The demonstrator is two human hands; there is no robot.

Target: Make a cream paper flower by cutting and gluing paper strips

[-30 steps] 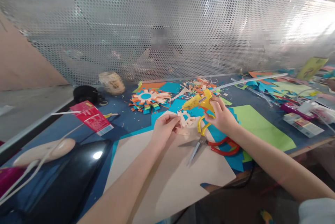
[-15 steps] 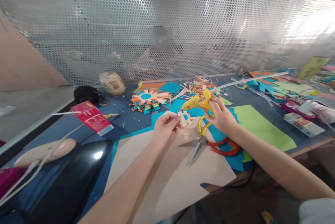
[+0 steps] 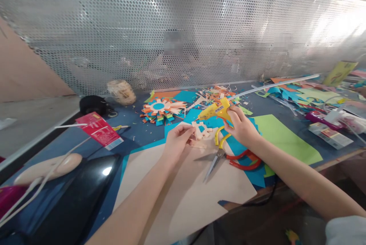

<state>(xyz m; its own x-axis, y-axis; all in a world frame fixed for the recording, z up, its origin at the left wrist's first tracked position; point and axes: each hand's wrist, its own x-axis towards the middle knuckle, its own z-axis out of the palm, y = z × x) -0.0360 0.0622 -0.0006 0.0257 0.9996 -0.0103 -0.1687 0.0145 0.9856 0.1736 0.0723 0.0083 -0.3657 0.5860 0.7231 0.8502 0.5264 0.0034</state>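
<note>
My right hand [image 3: 241,124] is wrapped round a yellow glue gun [image 3: 213,110], a long glue stick [image 3: 274,85] running out of its back. Its nozzle points left, above a cream paper cutout [image 3: 202,129] with a notched edge. My left hand [image 3: 178,140] pinches the left side of this cutout between thumb and fingers. Below my right hand lie yellow-handled scissors [image 3: 219,153], blades toward me, and red-handled scissors [image 3: 246,163] beside them. A large cream paper sheet [image 3: 183,187] spreads under both hands.
Behind the hands sits a layered paper flower [image 3: 159,107] beside paper scraps [image 3: 219,94]. Green paper [image 3: 288,138] lies to the right. At left are a red packet [image 3: 100,128], a dark glossy object [image 3: 77,195] and a white cord [image 3: 42,184]. A perforated metal panel [image 3: 137,27] closes the back.
Almost nothing differs. The view has shifted very slightly; both hands keep their grip, and the glue gun stays over the cutout.
</note>
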